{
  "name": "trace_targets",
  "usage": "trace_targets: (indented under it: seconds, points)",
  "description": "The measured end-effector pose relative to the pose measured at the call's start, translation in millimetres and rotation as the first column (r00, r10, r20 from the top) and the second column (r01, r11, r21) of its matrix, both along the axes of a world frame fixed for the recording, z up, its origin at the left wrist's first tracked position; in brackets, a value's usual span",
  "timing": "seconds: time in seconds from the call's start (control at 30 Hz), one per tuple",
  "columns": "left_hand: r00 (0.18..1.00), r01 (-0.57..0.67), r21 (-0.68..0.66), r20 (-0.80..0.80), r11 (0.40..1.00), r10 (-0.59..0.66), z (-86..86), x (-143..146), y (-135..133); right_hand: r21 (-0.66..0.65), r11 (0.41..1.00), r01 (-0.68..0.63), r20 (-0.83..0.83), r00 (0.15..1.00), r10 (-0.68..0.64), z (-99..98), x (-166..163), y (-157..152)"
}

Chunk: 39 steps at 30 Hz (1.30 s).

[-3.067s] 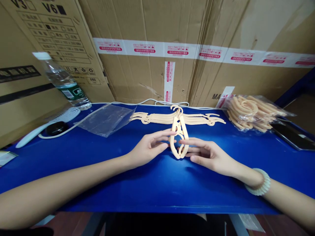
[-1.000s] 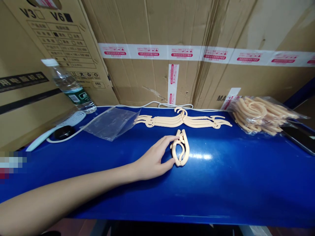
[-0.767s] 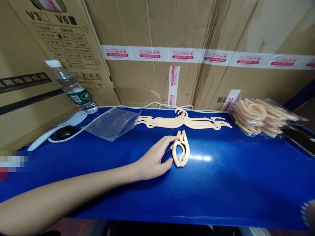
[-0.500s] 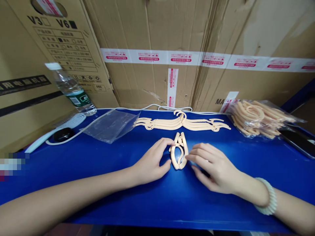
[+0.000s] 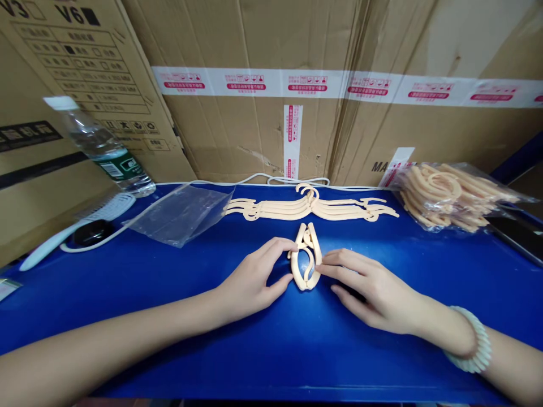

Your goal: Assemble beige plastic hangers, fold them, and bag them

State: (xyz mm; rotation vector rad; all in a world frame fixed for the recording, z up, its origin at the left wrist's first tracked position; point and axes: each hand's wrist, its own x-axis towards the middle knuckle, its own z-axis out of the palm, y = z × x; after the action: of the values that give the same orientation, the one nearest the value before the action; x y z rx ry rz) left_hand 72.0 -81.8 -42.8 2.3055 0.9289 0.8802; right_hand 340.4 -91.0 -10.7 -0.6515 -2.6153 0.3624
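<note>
A folded cream plastic travel hanger [image 5: 318, 263] lies on the blue table between my two hands, its arms swung together and its curved hook showing inside. My left hand [image 5: 258, 274] is at its left side, thumb and forefinger spread, their tips touching or nearly touching the edge. From the right, the fingertips of my right hand [image 5: 369, 282] rest against the other arm, thumb held apart below. Neither hand is closed around it. Just behind lie several unfolded hangers [image 5: 284, 210] of the same kind, stacked with hooks pointing to the back.
At right is a clear bag of folded hangers [image 5: 449, 195], beside a dark phone [image 5: 520, 237]. An empty plastic bag [image 5: 178, 217], water bottle [image 5: 114, 158], pale hairbrush [image 5: 80, 229] and black mouse-like object [image 5: 92, 232] are on the left. Cardboard boxes [image 5: 237, 130] wall the back; a white cable runs along them.
The camera view has shifted slightly, moving the scene up and the left side outward. My right fingertips now touch the folded hanger a little more closely; the hanger itself stays nearly in place.
</note>
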Motion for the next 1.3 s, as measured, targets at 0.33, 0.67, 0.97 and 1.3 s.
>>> trace_targets:
  seconds: [0.33, 0.67, 0.97, 1.3]
  points:
    - [0.997, -0.070, 0.021, -0.021, 0.997, 0.071, 4.5, -5, 8, 0.267, 0.929, 0.255, 0.110, 0.950, -0.293, -1.6, 34, 59]
    - [0.998, -0.047, -0.017, -0.038, 0.999, 0.046, 4.2, -4, 6, 0.158, 0.877, 0.453, 0.373, 0.795, -0.478, -24.7, 61, 106]
    - [0.995, -0.095, -0.055, -0.002, 0.994, 0.095, 5.3, -5, 5, 0.154, 0.866, 0.476, 0.368, 0.785, -0.497, -21.3, 65, 100]
    - [0.996, -0.092, -0.110, 0.005, 0.990, 0.093, 5.5, -6, 6, 0.137, 0.820, 0.556, 0.389, 0.731, -0.561, -18.2, 81, 95]
